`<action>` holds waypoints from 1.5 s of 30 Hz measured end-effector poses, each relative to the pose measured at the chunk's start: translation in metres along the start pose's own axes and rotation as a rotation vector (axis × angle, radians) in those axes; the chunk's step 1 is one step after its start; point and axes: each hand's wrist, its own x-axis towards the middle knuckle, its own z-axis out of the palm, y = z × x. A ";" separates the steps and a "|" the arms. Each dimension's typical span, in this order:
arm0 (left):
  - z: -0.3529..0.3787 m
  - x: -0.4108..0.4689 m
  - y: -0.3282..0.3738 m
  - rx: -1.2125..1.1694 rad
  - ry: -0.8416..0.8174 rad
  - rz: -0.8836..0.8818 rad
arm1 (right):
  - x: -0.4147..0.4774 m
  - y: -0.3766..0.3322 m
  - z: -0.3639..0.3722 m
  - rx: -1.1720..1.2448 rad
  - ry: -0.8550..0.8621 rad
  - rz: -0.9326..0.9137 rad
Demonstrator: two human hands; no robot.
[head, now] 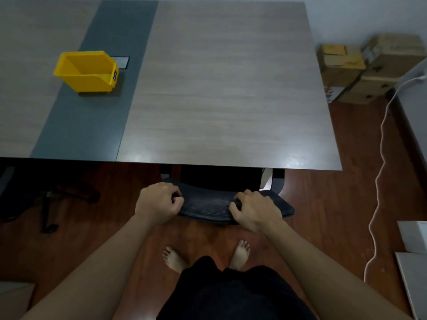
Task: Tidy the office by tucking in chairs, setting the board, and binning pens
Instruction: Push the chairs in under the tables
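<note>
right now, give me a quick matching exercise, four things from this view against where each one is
Things:
1. yellow bin
2. chair backrest
3. cardboard boxes
4. white cable

Places:
A. stacked on the floor beyond the table's right end
B. gripped by the left hand and the right hand
C. on the table's grey strip
D. trailing along the wooden floor at the right

Pairs: 1-C, 2-B, 3-A, 4-D

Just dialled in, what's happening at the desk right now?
A person stands at the desk, with the left hand and right hand both gripping the top of a black chair's backrest. The chair's seat is already under the desk edge. A yellow bin sits on the desk's grey strip; no pens are visible.
</note>
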 end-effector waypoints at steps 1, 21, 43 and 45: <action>0.000 0.000 0.000 -0.004 0.002 -0.001 | 0.000 -0.001 0.000 -0.004 -0.006 0.002; -0.012 0.004 -0.040 -0.064 -0.006 -0.029 | 0.024 -0.038 -0.007 -0.014 -0.091 0.018; -0.017 0.035 -0.047 0.033 -0.084 -0.077 | 0.063 -0.034 -0.012 -0.062 0.115 -0.107; -0.017 0.032 -0.047 0.091 -0.098 -0.110 | 0.061 -0.035 -0.016 -0.048 0.090 -0.116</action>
